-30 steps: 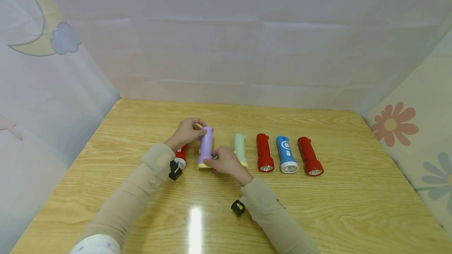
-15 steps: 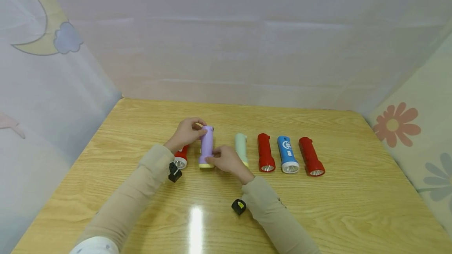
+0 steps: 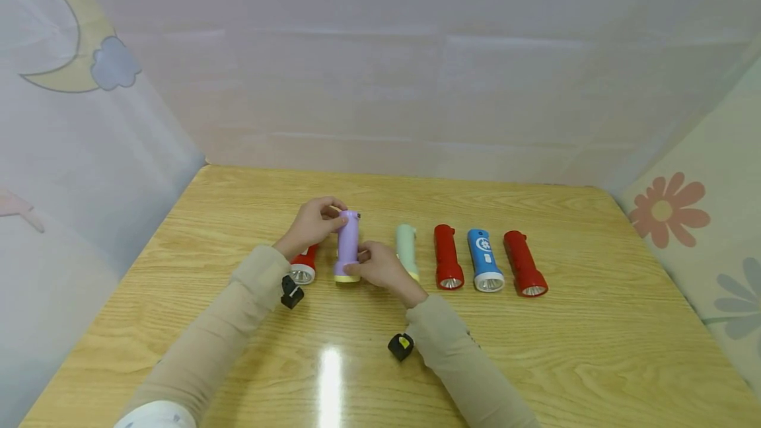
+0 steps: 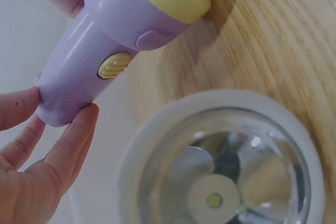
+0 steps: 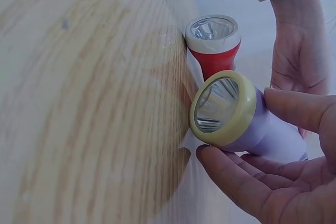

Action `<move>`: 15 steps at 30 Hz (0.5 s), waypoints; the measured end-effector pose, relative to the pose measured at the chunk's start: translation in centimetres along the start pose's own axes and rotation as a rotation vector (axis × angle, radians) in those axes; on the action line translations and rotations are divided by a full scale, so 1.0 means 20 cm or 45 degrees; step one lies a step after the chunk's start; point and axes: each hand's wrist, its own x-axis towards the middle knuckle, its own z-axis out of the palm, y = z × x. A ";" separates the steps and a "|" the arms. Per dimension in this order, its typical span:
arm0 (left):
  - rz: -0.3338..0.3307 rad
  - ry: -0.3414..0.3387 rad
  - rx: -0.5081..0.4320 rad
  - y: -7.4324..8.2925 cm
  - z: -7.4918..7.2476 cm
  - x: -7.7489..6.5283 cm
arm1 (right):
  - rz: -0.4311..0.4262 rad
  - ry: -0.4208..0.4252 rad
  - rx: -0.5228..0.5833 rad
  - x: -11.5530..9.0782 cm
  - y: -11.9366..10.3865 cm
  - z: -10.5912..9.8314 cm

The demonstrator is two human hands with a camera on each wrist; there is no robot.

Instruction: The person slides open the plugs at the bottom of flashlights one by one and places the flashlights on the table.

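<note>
hardly anything has moved since one second ago: the purple flashlight keeps its place left of the middle of the table. the left hand pinches its tail end, the right hand its yellow-rimmed head; if it touches the table, i cannot tell. the white mark on the blue flashlight is too small for reading. i count six: these two, one pale green flashlight, one red-and-white flashlight partly hidden by the left hand, one red flashlight left of the blue, and a second red flashlight nearest the right edge. all lie well apart from the far edge.
</note>
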 end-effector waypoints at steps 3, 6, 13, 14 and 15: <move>-0.001 0.005 0.004 0.00 0.00 0.00 | -0.008 0.002 0.004 0.00 0.00 0.00; -0.014 0.000 -0.021 0.00 0.00 -0.01 | -0.005 0.008 -0.002 0.00 0.00 0.00; -0.012 -0.022 -0.075 0.01 -0.01 -0.02 | -0.003 0.019 0.023 0.00 0.01 0.01; -0.007 -0.026 -0.085 0.01 -0.01 -0.02 | -0.003 0.023 0.022 0.00 0.01 0.01; 0.007 -0.023 -0.095 0.01 -0.01 -0.02 | -0.003 0.026 0.020 0.00 0.01 0.01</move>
